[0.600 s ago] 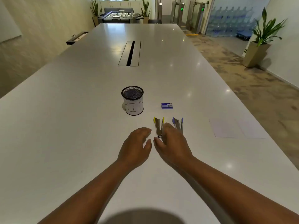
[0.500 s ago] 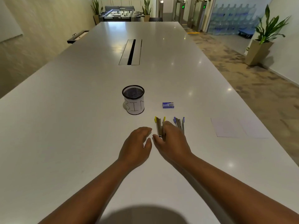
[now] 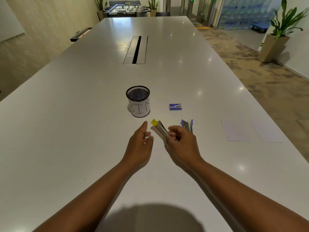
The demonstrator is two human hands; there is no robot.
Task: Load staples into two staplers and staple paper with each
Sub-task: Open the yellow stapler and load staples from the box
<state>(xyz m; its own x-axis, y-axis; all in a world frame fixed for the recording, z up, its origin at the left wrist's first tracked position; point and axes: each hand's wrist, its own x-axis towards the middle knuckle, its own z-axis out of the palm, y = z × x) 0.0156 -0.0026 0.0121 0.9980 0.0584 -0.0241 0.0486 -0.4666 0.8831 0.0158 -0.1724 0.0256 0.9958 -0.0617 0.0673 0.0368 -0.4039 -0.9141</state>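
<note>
The yellow stapler [image 3: 159, 128] is held by the right hand [image 3: 181, 142]. The left hand [image 3: 139, 144] is kept open beside it, above the worktop [image 3: 83, 131].

Beyond your grip, slightly left — black mesh cup [image 3: 138, 101], upright, white label reading "BIN". Under everything, long white table [image 3: 83, 114]; cable slot [image 3: 136, 49] well beyond grip along its middle. Far right of your grip, potted plant [image 3: 278, 30] on floor. Past table's far end — foosball table [image 3: 127, 9].
</note>
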